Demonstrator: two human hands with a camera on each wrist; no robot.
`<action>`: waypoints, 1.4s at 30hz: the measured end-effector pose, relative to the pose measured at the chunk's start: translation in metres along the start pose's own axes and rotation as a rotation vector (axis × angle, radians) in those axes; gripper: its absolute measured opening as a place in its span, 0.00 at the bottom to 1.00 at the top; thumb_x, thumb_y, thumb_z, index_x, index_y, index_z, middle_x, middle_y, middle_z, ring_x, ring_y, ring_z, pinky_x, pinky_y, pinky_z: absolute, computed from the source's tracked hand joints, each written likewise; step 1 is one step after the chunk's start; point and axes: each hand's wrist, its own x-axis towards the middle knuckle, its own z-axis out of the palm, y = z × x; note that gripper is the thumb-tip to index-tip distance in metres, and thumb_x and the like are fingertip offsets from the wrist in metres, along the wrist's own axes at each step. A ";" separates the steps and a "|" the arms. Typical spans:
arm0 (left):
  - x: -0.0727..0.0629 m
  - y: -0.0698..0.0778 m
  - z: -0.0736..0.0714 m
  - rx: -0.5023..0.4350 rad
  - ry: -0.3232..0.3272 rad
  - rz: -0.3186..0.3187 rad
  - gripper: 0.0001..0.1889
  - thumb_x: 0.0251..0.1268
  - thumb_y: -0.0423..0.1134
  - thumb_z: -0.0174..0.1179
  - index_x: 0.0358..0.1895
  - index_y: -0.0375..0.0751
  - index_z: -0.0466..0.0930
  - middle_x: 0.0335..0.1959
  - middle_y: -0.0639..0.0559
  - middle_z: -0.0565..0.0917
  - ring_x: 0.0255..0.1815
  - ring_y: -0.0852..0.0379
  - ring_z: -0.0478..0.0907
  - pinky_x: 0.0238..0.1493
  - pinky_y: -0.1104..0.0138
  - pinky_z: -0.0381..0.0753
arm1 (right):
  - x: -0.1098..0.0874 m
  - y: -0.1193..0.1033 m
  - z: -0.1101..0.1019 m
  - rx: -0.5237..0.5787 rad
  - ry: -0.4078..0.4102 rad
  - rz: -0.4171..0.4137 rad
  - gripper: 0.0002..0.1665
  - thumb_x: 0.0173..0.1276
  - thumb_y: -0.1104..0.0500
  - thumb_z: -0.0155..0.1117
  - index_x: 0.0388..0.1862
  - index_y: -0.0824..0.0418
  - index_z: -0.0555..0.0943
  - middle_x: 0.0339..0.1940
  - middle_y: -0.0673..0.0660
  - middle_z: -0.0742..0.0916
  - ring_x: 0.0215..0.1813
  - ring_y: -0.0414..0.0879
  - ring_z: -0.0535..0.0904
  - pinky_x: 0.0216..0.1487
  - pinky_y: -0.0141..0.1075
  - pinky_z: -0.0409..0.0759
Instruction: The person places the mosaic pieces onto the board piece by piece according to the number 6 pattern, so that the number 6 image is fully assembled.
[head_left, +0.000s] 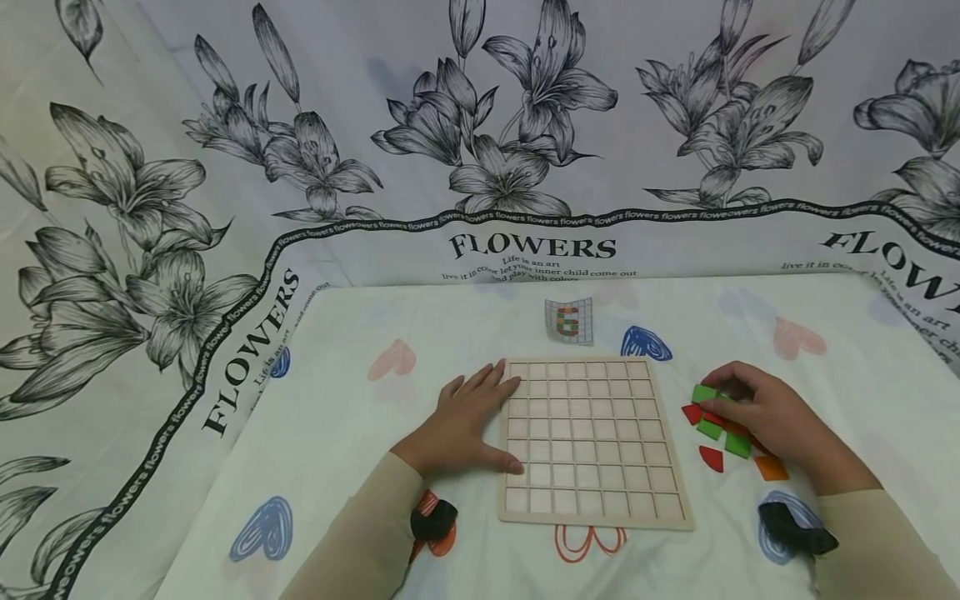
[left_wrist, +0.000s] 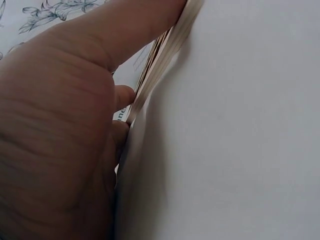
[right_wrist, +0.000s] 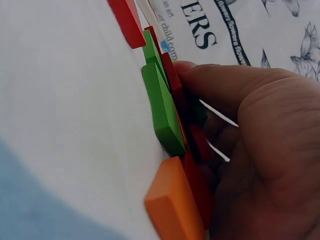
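Note:
A square wooden grid board [head_left: 588, 439] lies flat on the cloth between my hands. Spread along its left edge is my left hand [head_left: 457, 425], thumb and fingertips resting on the rim; the left wrist view shows the thumb [left_wrist: 120, 35] against the board's side. To the board's right, my right hand [head_left: 776, 421] curls over a small pile of coloured blocks, with a green block [head_left: 703, 393] between thumb and forefinger. Its thumb [right_wrist: 215, 80] also touches a red block [right_wrist: 173, 82] in the right wrist view. The other right fingertips are partly hidden behind the pieces.
A red quarter-round block [head_left: 712, 458] and an orange block [head_left: 772, 468] lie near the right hand, beside more green blocks [head_left: 738, 446]. Behind the board stands a small pattern card [head_left: 568, 322] with a coloured design. Flower-printed cloth [head_left: 540, 175] hangs along the back.

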 end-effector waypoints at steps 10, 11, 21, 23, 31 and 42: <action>-0.003 -0.001 0.000 0.000 0.016 0.053 0.63 0.55 0.83 0.67 0.91 0.60 0.52 0.91 0.63 0.41 0.90 0.56 0.34 0.83 0.42 0.36 | -0.002 -0.004 0.003 0.037 0.077 -0.006 0.16 0.83 0.50 0.69 0.57 0.61 0.86 0.43 0.56 0.87 0.43 0.52 0.78 0.38 0.34 0.79; -0.003 -0.001 0.000 0.001 0.016 0.056 0.63 0.55 0.83 0.67 0.91 0.61 0.52 0.91 0.64 0.40 0.90 0.56 0.34 0.83 0.42 0.36 | -0.003 -0.004 0.003 0.035 0.089 -0.004 0.16 0.82 0.50 0.69 0.56 0.60 0.87 0.44 0.57 0.87 0.43 0.52 0.78 0.39 0.34 0.80; -0.003 -0.004 0.002 0.005 0.018 0.076 0.61 0.56 0.84 0.64 0.90 0.64 0.53 0.90 0.68 0.42 0.89 0.57 0.33 0.82 0.41 0.36 | -0.005 -0.011 0.003 0.031 0.127 0.031 0.21 0.85 0.48 0.65 0.65 0.60 0.88 0.60 0.65 0.88 0.56 0.57 0.80 0.44 0.26 0.77; -0.003 -0.005 0.003 -0.004 0.018 0.081 0.61 0.56 0.84 0.65 0.90 0.63 0.54 0.90 0.70 0.43 0.90 0.56 0.33 0.82 0.41 0.35 | -0.005 -0.013 0.002 0.041 0.132 0.038 0.21 0.85 0.48 0.65 0.65 0.60 0.89 0.59 0.64 0.89 0.54 0.51 0.81 0.44 0.25 0.78; -0.002 -0.007 0.003 -0.021 0.025 0.088 0.61 0.55 0.84 0.65 0.90 0.63 0.55 0.90 0.71 0.44 0.89 0.57 0.33 0.82 0.41 0.35 | -0.007 -0.026 0.000 0.104 0.148 0.003 0.20 0.85 0.48 0.66 0.64 0.59 0.88 0.58 0.60 0.89 0.49 0.36 0.82 0.45 0.26 0.81; -0.002 -0.007 0.003 -0.029 0.027 0.080 0.61 0.55 0.84 0.66 0.90 0.63 0.56 0.89 0.71 0.45 0.89 0.58 0.33 0.82 0.41 0.35 | -0.009 -0.060 0.007 0.197 0.121 -0.098 0.13 0.83 0.56 0.69 0.58 0.62 0.89 0.50 0.58 0.92 0.46 0.46 0.90 0.46 0.31 0.86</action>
